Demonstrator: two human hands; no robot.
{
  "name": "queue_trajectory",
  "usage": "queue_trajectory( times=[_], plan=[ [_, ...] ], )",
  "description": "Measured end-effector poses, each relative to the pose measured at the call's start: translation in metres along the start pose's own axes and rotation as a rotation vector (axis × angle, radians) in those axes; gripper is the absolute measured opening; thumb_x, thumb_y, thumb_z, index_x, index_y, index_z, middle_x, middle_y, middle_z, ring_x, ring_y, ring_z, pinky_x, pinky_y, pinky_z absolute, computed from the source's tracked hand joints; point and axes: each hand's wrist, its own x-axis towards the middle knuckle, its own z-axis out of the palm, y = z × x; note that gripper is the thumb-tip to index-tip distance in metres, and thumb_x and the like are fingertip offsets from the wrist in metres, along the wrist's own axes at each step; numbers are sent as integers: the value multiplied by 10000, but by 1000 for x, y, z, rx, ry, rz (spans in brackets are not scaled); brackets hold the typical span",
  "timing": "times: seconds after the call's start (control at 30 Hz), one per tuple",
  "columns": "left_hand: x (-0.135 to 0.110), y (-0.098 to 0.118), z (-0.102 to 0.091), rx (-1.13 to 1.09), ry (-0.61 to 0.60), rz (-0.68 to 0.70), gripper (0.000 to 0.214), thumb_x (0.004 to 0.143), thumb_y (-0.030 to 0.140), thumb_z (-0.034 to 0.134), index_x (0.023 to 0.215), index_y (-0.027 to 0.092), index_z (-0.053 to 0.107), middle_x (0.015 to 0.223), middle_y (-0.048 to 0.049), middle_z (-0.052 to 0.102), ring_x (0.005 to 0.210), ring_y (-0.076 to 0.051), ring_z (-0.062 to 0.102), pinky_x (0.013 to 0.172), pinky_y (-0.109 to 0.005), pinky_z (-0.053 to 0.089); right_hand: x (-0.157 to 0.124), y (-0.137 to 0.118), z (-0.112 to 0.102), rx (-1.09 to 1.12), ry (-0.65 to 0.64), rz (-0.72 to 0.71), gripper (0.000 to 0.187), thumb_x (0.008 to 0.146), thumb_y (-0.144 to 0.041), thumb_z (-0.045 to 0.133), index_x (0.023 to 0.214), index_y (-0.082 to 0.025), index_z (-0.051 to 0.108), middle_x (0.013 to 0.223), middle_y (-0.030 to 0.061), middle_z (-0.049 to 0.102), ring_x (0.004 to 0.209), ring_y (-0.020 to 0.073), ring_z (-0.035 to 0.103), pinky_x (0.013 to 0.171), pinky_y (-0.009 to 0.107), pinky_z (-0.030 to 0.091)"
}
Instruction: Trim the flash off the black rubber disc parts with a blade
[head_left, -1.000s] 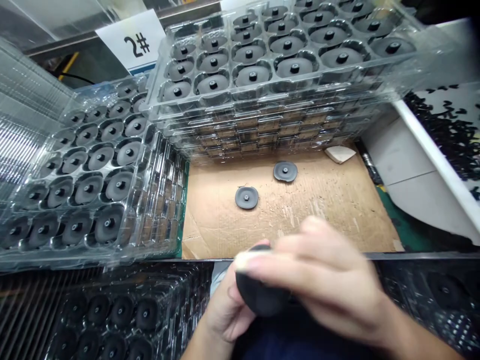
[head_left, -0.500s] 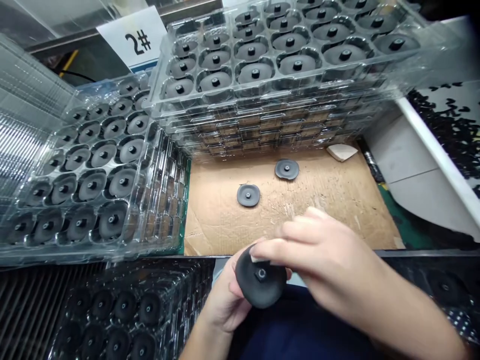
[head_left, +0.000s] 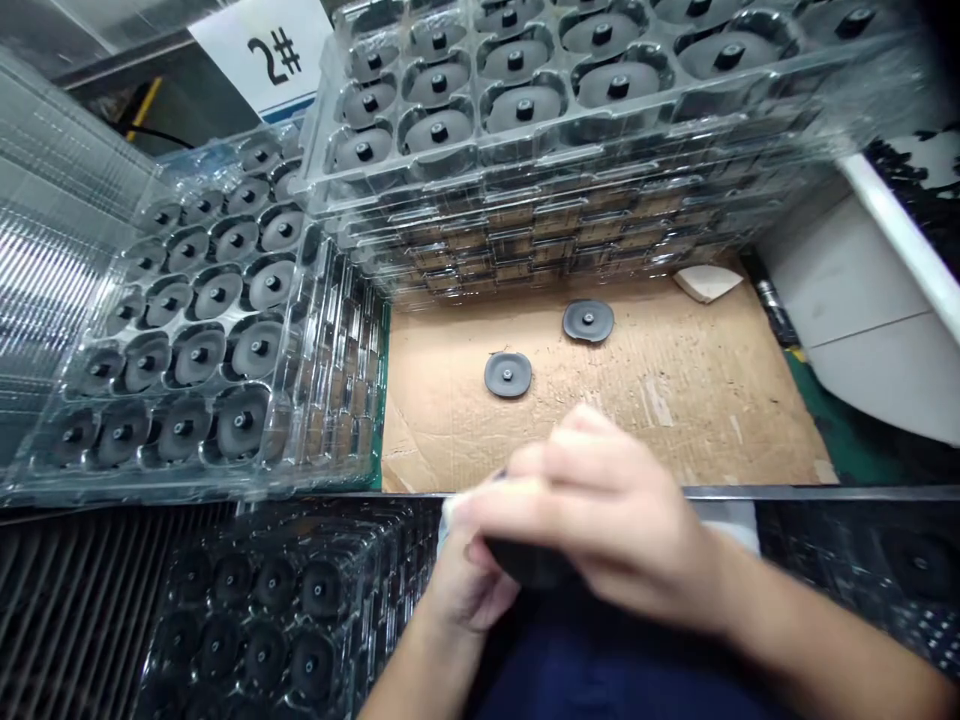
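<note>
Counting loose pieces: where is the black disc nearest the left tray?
In the head view, that black disc lies on the cardboard left of centre, between the left tray and a second disc up to its right.

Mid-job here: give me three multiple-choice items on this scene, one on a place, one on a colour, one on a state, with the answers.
1. Where do the two loose discs lie?
A) inside a tray
B) on the cardboard
C) on the green mat

2. What colour is the "2#" on the sign?
A) red
B) blue
C) black

3. How is the held disc placed?
A) between the left hand and right hand
B) in the right hand alone
C) flat on the cardboard

Answers:
1. B: both lie flat on the bare cardboard.
2. C: the characters are black on the white card.
3. A: the left hand is under it and the right hand's fingers are over it.
</note>
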Motion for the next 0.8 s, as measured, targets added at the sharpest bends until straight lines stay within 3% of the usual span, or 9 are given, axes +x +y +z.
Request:
queue_trajectory(
  times=[0.13,0.23,0.37,0.5,0.57,0.6,0.7,0.8],
  plan=[
    [7,8,-6,-97,-109,-7,600,513,477,790,1069,288,663,1095,-24,705,952,-213,672,886,-278,504,-29,38,14,-60,67,459,220,897,-165,511,1058,-219,652,951,24,695,847,149,608,735,285,408],
    [9,12,-9,-153,-134,-5,539,580,446,762,1083,284,655,1158,-22,682,1027,-203,645,909,-249,488,-63,58,35,-47,14,571,207,890,-218,521,1035,-232,668,856,27,701,753,158,622,675,284,441],
    [12,11,-8,-162,-104,-3,521,600,404,762,1091,270,649,1141,-9,688,1055,-201,628,917,-259,489,-80,61,42,-33,-10,596,179,875,-232,527,938,-208,693,764,24,705,682,163,636,628,280,464],
    [15,7,0,-133,-89,1,549,570,387,786,1092,286,647,1155,-13,676,1021,-196,638,887,-251,499,-47,32,14,-22,119,616,223,902,-243,496,1073,-216,636,970,28,695,789,144,636,627,239,480],
    [14,6,5,-106,-64,7,519,585,366,788,1079,283,652,1122,-11,686,1004,-177,636,855,-223,502,-26,10,4,-27,267,495,231,896,-203,507,1096,-194,620,1010,37,689,840,148,624,697,250,479],
    [13,6,7,-95,-62,3,492,605,359,781,1072,275,655,1107,-13,689,1007,-172,630,855,-215,497,-17,0,3,-35,266,387,238,892,-176,501,1101,-160,614,981,52,695,812,152,618,716,268,477],
    [10,7,6,-65,-81,2,426,630,325,775,1039,272,666,1081,-2,690,1011,-171,624,892,-227,479,-4,-17,7,3,130,184,232,886,-121,463,1046,-70,624,840,78,693,711,160,592,683,299,466],
    [8,5,1,-50,-31,11,520,586,317,804,1079,314,637,1082,16,679,1016,-190,624,930,-281,473,-1,-18,13,90,-116,253,215,881,-105,453,963,-121,651,779,39,676,670,143,581,624,270,446]
  ],
)
